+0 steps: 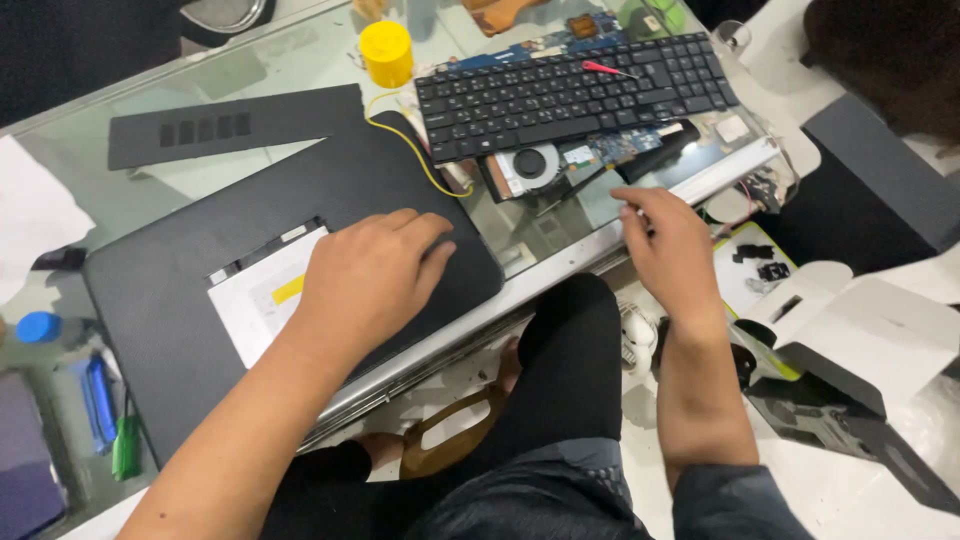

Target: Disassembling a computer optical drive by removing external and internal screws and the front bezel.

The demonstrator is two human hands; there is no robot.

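Note:
My left hand lies flat, palm down, on the black underside of a laptop on a glass table, partly covering a white drive with a yellow label. My right hand hovers at the table's front edge, fingers curled together; whether it pinches anything is unclear. Beyond it lie a loose black keyboard, a round cooling fan and a blue circuit board.
A black vented cover panel and a yellow roll sit at the back. A red-handled tool rests on the keyboard. A yellow wire crosses the laptop. Open boxes stand on the right; my knee is below the table.

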